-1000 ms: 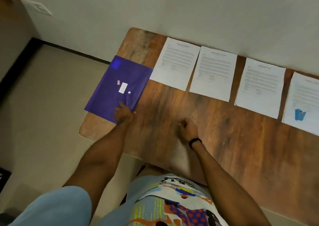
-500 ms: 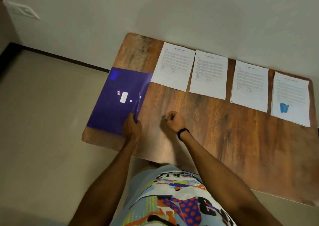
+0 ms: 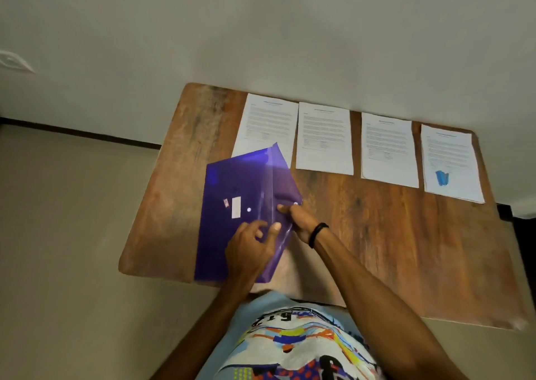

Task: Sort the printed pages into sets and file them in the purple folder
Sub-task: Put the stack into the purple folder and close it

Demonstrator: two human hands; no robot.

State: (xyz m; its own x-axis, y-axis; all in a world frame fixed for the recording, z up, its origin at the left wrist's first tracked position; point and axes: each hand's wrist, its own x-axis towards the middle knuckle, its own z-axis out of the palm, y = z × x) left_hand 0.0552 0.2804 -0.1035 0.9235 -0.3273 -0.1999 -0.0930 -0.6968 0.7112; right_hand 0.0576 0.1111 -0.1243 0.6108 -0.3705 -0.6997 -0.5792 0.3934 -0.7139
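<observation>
Grips 1 purple folder near the counter's near-left corner with left hand, fingers curled on its body. Pinches its open flap with right hand. Long axis near-to-far. Along the far edge, beyond and rightward, nearer the right hand: 4 sets of printed pages, 1 blue clip atop the rightmost.

Nothing is legible: the print on the pages along the table's far edge and the purple folder's white label is blurred.
</observation>
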